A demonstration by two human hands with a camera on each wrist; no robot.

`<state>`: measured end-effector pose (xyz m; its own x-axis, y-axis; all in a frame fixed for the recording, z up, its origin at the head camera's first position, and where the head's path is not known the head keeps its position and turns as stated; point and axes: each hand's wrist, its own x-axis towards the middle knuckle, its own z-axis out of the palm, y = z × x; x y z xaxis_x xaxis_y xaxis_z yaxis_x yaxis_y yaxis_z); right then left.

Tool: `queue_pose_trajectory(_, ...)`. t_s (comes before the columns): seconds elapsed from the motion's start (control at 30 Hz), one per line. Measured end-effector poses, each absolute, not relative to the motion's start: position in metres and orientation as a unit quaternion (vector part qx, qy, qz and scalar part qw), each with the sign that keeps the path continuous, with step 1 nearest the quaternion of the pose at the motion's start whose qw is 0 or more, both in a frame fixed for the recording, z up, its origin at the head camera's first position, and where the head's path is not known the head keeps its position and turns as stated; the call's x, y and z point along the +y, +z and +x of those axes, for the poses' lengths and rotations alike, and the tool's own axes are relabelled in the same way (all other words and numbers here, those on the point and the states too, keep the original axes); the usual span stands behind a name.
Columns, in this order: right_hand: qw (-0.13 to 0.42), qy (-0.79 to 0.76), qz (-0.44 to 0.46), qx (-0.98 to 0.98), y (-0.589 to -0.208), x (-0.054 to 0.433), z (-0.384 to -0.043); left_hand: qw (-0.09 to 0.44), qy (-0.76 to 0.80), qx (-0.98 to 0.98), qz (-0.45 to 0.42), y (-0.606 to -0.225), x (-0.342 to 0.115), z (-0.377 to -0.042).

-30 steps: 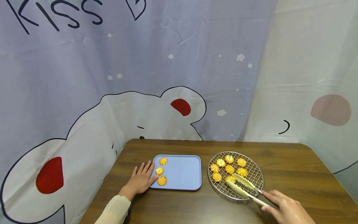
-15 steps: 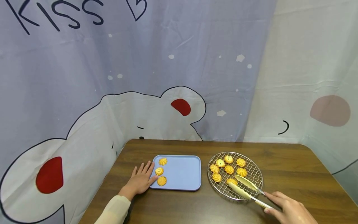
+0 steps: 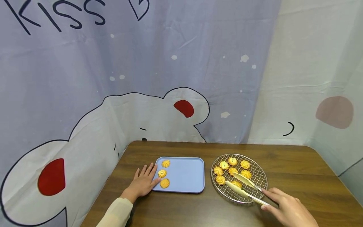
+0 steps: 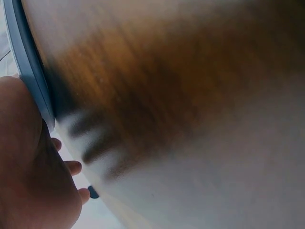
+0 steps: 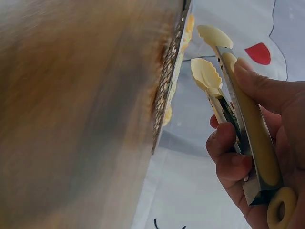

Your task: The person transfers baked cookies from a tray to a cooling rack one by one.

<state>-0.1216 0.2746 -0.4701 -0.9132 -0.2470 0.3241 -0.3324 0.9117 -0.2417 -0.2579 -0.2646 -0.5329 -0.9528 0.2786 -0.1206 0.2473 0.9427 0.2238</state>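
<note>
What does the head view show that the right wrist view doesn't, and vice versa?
Head view only: the blue tray, its three cookies and the left hand at the tray's left edge. Right wrist view only: the yellowish ring at the handle end of the tongs. Both: the right hand gripping the tongs, the wire rack bearing more cookies, the table and the printed curtain.

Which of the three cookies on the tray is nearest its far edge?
The star-shaped cookie at the far end of the row on the blue tray; the other two cookies lie closer to the near edge and look rounder.
</note>
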Motion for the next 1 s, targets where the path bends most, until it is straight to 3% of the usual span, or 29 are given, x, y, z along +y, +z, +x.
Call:
queue_pose_trajectory(0.43, 0.169, 0.169, 0.191, -0.952, -0.456, 0.23, -0.15, 0.064, 0.103, 0.984, 0.132, -0.542, -0.269, -0.262)
queue_pose_trajectory(1.0, 0.113, 0.186, 0.222, -0.95, -0.459, 0.176, -0.198, 0.068, 0.088, 0.986, 0.127, -0.542, -0.269, -0.263)
